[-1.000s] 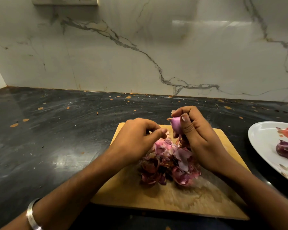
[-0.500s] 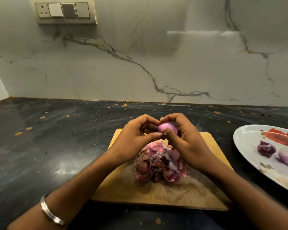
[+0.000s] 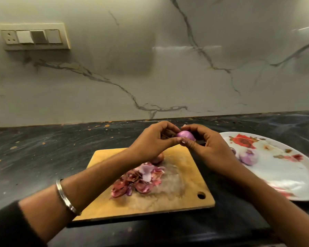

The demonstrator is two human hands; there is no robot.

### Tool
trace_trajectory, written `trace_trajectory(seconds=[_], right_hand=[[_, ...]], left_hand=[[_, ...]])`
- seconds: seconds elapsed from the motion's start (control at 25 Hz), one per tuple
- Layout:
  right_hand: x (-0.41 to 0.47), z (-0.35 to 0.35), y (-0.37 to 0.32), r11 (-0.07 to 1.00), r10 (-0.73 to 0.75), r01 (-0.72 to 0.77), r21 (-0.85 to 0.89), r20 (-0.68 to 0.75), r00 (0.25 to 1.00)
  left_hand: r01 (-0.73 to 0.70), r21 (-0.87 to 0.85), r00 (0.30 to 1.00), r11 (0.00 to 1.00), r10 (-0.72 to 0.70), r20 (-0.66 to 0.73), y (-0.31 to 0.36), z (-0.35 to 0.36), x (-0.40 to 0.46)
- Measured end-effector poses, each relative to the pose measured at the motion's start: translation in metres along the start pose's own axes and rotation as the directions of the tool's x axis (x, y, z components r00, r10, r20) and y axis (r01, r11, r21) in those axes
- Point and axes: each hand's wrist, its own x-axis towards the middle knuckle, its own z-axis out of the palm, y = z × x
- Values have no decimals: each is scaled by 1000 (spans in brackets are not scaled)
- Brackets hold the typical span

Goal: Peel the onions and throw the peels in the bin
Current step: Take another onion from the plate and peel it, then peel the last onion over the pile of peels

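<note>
A small pink-purple onion (image 3: 185, 135) is held above the far edge of the wooden cutting board (image 3: 187, 198). My right hand (image 3: 206, 148) grips it from the right and below. My left hand (image 3: 152, 142) pinches at its left end with thumb and fingers. A heap of red and pink onion peels (image 3: 138, 179) lies in the middle of the board. Another onion (image 3: 158, 158) with brownish skin sits on the board, partly hidden under my left hand. No bin is in view.
A white flowered plate (image 3: 282, 175) to the right of the board holds a peeled onion (image 3: 248, 156) and a darker one (image 3: 233, 151) partly hidden behind my right hand. The dark stone counter (image 3: 34, 157) meets a marble wall with a switch panel (image 3: 34, 37).
Both hands have risen with the onion and come together on it; my left hand now pinches its end. The view has tilted up and shifted, showing the switch panel and more plate.
</note>
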Motion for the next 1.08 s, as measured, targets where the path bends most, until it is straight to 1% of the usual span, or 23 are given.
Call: trace_trajectory(seconds=[0.12,0.28,0.36,0.48,0.6,0.68,0.76,0.96,1.08], right_hand=[[-19,-42,17,992,71,-80,-95,-100,993],[-42,-89,41,965,167,-204,-164,-215,962],[-54,-106,53,946,170,-232,-226,-264,950],[-69,-120,66,908,142,-251,-337,-316,938],[-73,-121,76,864,159,-263,-430,-262,952],[-74,-118,82,814,179,-260,-519,-201,963],[-74,-114,85,781,174,-246,-574,-179,968],[-71,-109,80,764,150,-236,-601,-190,970],[-62,-99,64,792,91,-171,-586,-163,982]], left_hand=[[-22,58,997,998,18,70,15,44,24],[-30,64,987,998,19,157,34,100,54],[-47,69,977,997,32,213,39,125,65],[-86,136,964,987,48,262,35,150,71],[-75,192,957,979,16,290,21,164,70],[-94,258,952,962,10,307,14,172,68],[-121,308,948,944,18,317,8,177,66],[-143,321,957,936,47,288,7,171,65],[-138,268,971,954,78,225,8,146,56]])
